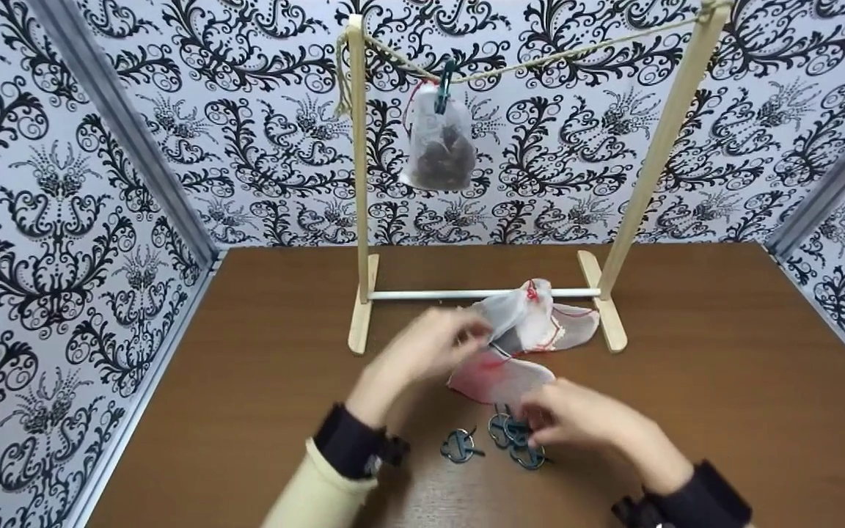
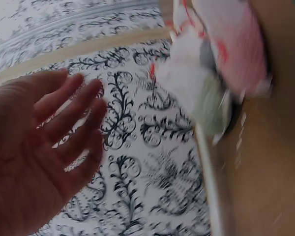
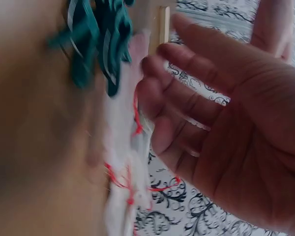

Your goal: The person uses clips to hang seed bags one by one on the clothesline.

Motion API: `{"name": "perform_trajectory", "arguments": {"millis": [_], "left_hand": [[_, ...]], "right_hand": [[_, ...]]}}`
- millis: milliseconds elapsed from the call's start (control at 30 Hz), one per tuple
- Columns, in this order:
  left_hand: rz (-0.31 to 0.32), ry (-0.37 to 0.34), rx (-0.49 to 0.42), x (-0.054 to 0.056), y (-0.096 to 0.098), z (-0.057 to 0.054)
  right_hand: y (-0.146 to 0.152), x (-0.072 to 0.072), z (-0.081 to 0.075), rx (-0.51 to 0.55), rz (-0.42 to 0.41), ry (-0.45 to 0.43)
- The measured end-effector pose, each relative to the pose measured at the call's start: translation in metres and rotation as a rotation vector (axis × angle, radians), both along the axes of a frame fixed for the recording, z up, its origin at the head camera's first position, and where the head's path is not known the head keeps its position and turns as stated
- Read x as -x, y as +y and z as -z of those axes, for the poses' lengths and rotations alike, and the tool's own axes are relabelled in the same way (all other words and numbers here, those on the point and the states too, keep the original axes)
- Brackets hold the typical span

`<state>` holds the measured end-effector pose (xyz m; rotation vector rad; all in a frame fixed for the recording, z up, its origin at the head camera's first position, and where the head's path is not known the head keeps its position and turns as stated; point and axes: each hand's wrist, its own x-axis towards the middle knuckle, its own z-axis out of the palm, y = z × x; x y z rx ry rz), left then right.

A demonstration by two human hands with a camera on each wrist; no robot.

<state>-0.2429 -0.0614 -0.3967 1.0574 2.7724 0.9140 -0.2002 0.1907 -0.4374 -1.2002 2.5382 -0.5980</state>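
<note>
Several white mesh pouches with red drawstrings (image 1: 538,323) lie in a loose pile near the foot of a wooden stand. The nearest pouch (image 1: 496,378) shows something pink inside. Over the pile's left side hovers my left hand (image 1: 433,341), its fingers loosely bent and holding nothing in the left wrist view. My right hand (image 1: 576,414) is above the green clips (image 1: 518,433), fingers relaxed; the right wrist view shows its palm bare. Another green clip (image 1: 459,445) lies apart to the left. Both wrist views are blurred.
A wooden stand (image 1: 359,183) carries a sagging rope (image 1: 576,55). From the rope hangs a mesh pouch with dark contents (image 1: 441,150), held by a green clip (image 1: 444,81). A white bar (image 1: 430,295) joins the stand's feet. Patterned walls (image 1: 48,220) enclose the brown table (image 1: 246,411).
</note>
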Motion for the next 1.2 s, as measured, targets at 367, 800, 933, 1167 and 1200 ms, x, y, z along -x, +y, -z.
{"name": "perform_trajectory", "arguments": {"millis": [367, 800, 933, 1167, 1200], "left_hand": [[-0.073, -0.148, 0.170, -0.028, 0.017, 0.056], [-0.217, -0.007, 0.216, -0.023, 0.004, 0.063], [-0.308, 0.008, 0.230, -0.023, 0.002, 0.064], [-0.383, 0.052, 0.288, -0.025, 0.002, 0.066], [-0.388, 0.066, 0.301, -0.026, 0.002, 0.066]], "right_hand": [[0.003, -0.026, 0.031, 0.108, 0.169, 0.018], [0.006, -0.035, 0.033, 0.015, 0.219, 0.150], [0.007, -0.033, 0.033, 0.035, 0.234, 0.155], [0.013, -0.034, 0.033, 0.008, 0.266, 0.128], [0.014, -0.035, 0.033, -0.001, 0.266, 0.130]]}}
